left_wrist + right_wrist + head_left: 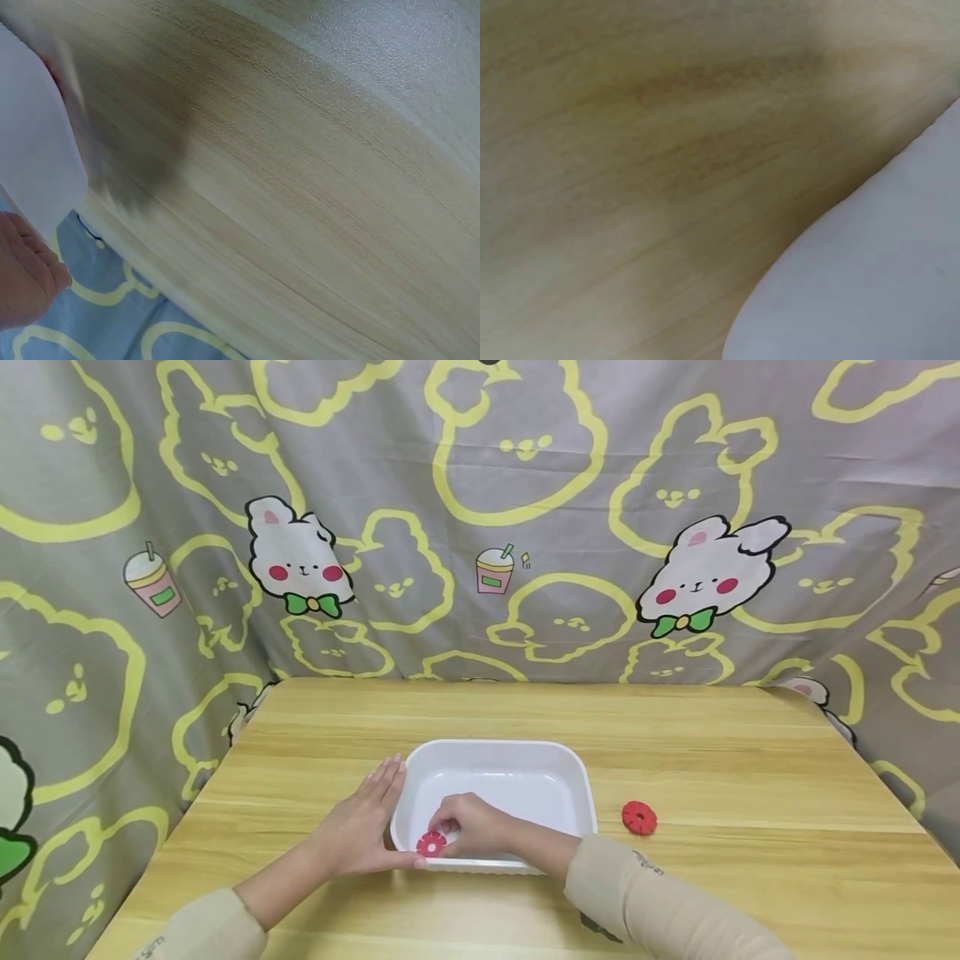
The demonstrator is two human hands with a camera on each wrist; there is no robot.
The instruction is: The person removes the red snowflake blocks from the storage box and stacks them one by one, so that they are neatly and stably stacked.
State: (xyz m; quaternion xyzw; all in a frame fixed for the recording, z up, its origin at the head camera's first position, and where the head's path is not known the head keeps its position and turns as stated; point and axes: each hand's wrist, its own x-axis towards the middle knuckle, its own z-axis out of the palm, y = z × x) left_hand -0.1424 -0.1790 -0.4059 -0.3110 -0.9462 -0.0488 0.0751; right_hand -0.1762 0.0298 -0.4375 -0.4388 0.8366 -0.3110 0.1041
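Note:
A white rectangular tray (pixel 495 743) stands on the wooden table. My left hand (pixel 360 831) rests against its left end with straight fingers along the outer wall, the thumb reaching along the front rim. Inside the near left corner, my right hand (pixel 476 827) pinches a red notched disc (pixel 431 844) with a hole in its middle. A second red notched disc (pixel 640 818) lies flat on the table to the right of the tray. The left wrist view catches part of a hand (pixel 30 270) beside the white tray wall (pixel 37 127). In the right wrist view only tray wall (pixel 877 277) and tabletop show.
The light wooden table (pixel 735 760) reaches back to a grey curtain (pixel 465 635) printed with yellow outlines and white rabbits. Both forearms come in from the front edge, the right sleeve (pixel 660 902) passing close by the tray's near right corner.

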